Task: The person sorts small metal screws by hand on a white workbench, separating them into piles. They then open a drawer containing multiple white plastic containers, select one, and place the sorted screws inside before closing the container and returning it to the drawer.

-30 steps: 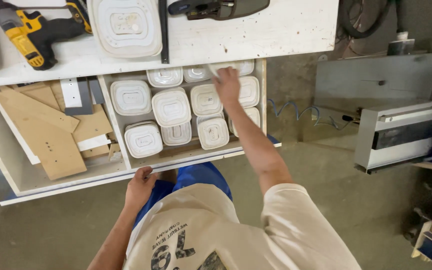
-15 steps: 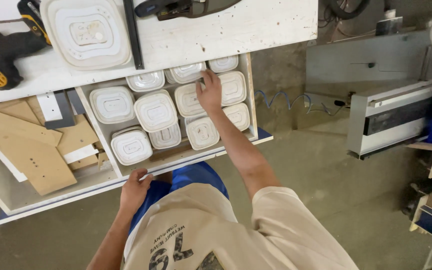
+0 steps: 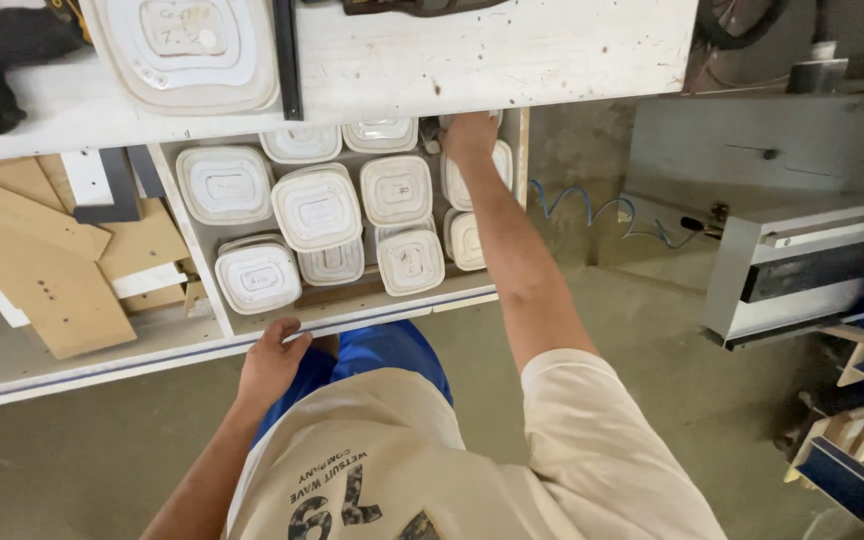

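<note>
a white workbench (image 3: pixel 512 60) stood over a grey concrete floor (image 3: pixel 652 330). its open drawer (image 3: pixel 372 305) ran longways left to right, full of white lidded tubs (image 3: pixel 315 207). the left hand (image 3: pixel 270 362) gripped the drawer's front edge. the right hand (image 3: pixel 469 135) lay on a back tub; i could not tell its grip.

Lidded white plastic containers (image 3: pixel 315 207) observed packed in rows inside the open drawer compartment (image 3: pixel 195 250), rounded-square in shape, lids recessed. Small pale label patches noted on several lids, writing faint. One larger container (image 3: pixel 188 48) of the same rounded-square form noted on the white worktop (image 3: pixel 512 55) above, bearing a pale label and a round white sticker on its lid. No signs or screens seen.
</note>
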